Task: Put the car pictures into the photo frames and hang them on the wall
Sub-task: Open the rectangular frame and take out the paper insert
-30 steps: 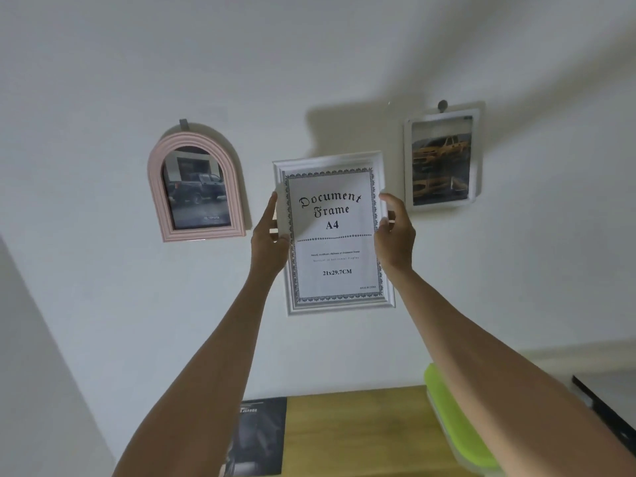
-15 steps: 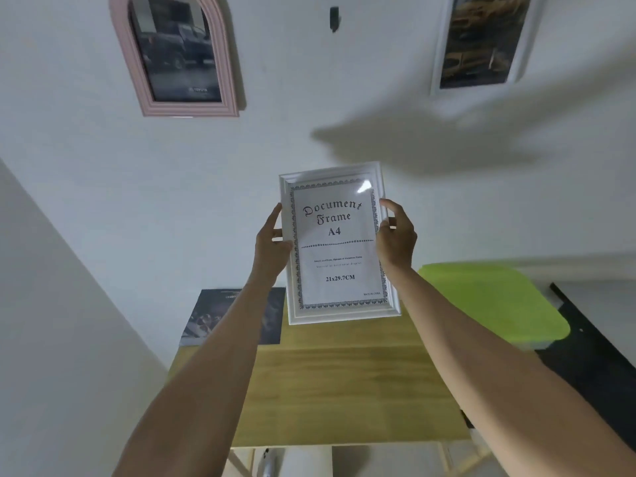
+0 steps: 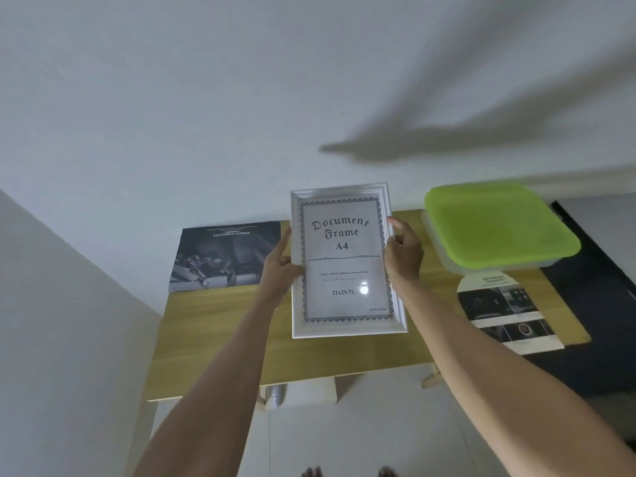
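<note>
A white A4 photo frame (image 3: 346,304) with a "Document Frame A4" insert is held above the wooden table (image 3: 220,349). My left hand (image 3: 280,270) grips its left edge, thumb on the front. My right hand (image 3: 404,254) grips its right edge. A dark car picture (image 3: 223,256) lies flat at the table's back left. An arch-shaped car picture (image 3: 506,308) lies at the right, near the table's edge.
A clear box with a lime-green lid (image 3: 499,225) stands at the table's back right. White wall (image 3: 241,115) rises behind the table and along the left. A dark surface (image 3: 605,287) lies to the right. My toes (image 3: 311,472) show at the bottom.
Both hands have brought the white frame down from the wall to just over the table. The view has tilted down, so the two hung frames have left the picture.
</note>
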Tool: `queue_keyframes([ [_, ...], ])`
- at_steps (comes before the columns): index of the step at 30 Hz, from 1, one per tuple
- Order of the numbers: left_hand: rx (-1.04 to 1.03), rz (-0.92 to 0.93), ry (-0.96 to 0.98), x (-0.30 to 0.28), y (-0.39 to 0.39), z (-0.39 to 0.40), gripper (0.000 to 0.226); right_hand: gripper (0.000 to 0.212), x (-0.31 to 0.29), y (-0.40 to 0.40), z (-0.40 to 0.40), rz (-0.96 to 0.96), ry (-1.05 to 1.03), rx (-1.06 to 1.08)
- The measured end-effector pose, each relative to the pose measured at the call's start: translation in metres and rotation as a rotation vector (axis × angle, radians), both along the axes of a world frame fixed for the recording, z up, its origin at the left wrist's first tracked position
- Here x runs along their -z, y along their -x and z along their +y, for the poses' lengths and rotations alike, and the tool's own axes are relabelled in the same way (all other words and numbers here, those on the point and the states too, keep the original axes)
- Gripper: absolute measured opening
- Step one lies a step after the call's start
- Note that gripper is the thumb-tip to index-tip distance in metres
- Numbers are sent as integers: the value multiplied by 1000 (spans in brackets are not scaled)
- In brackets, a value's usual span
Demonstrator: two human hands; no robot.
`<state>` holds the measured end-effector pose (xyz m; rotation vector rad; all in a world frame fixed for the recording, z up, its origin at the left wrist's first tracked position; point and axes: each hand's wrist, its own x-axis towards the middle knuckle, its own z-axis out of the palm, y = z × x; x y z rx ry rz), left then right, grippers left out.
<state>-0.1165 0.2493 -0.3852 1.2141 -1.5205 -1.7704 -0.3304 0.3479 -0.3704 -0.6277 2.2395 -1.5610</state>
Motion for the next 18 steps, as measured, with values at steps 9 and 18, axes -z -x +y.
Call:
queue_keyframes([
  [9, 25, 161, -173, 21, 2, 6, 100, 56, 48, 2, -2, -88, -104, -23],
  [18, -59, 259, -119, 14, 17, 13, 89, 44, 14, -16, -42, 389, -262, -200],
])
